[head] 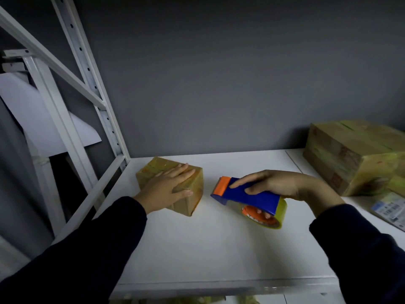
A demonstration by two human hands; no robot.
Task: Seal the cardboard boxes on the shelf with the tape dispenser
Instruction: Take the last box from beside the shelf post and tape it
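A small cardboard box [190, 201], wrapped in glossy tape, sits on the white shelf [208, 249] near its back left corner. My left hand [168, 186] lies flat on top of this box with fingers straight. To its right, my right hand [278, 186] grips a blue and orange tape dispenser [247, 197] carrying a yellowish tape roll [277, 217]. The dispenser's orange front end points at the small box, a short gap away. A larger taped cardboard box [350, 156] stands at the back right of the shelf.
White perforated shelf uprights [92, 84] and a diagonal brace rise on the left. A grey wall closes the back. A flat packet with a printed label [390, 208] lies at the right edge. The shelf's front edge [219, 286] runs below my arms.
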